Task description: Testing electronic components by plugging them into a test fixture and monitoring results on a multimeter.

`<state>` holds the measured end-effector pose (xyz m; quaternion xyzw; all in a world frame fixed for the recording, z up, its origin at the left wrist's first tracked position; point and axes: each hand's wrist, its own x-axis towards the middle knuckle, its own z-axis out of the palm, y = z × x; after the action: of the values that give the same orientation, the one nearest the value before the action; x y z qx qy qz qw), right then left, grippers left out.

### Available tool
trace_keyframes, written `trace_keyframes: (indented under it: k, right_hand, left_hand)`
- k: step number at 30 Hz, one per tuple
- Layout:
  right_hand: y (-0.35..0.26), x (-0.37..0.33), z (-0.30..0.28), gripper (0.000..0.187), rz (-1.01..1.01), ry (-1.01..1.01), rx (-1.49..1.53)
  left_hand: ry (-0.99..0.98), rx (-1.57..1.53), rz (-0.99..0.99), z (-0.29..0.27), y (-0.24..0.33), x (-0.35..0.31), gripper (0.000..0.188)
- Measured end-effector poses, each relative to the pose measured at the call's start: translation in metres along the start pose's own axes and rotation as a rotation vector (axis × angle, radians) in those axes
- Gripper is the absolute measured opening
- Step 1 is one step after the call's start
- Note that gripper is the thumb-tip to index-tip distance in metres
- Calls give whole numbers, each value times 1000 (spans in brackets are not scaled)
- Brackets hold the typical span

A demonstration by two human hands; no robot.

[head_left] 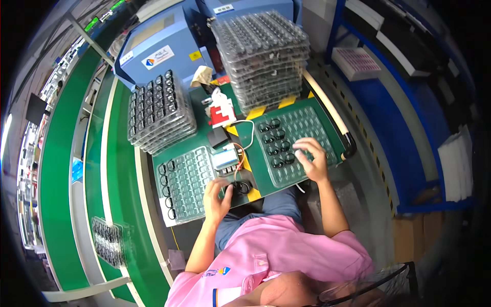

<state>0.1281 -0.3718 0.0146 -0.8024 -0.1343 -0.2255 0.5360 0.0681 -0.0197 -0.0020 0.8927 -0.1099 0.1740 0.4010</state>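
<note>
I have my left hand (217, 197) low at the tabletop's (255, 158) near edge, fingers curled around a small dark ring part (240, 187) beside the little test fixture (226, 159). My right hand (311, 158) rests on the right clear tray (299, 143), fingers spread flat over its pockets, pinching nothing. That tray holds about eight dark rings in its left columns; most pockets look bare. The left clear tray (186, 181) carries rings only along its left edge, so I judge the work far from finished.
</note>
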Motion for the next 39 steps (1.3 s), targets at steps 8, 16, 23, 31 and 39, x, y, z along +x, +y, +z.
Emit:
trace_keyframes:
  k: [8, 16, 23, 31, 39]
  right_hand:
    - [-61, 151, 35, 40, -422, 232, -304]
    - [-75, 272, 113, 43, -374, 185, -670]
    - [-71, 293, 126, 40, -366, 159, -876]
    - [-100, 297, 108, 24, -636, 169, -740]
    - [-118, 210, 70, 22, -974, 193, -717]
  left_hand:
    - [124, 206, 67, -11, -39, -38, 11]
    - [175, 250, 137, -7, -40, -40, 11]
    - [179, 264, 165, -5, -43, -40, 11]
    - [207, 237, 163, -5, -47, -42, 11]
    - [199, 5, -11, -8, -40, -41, 8]
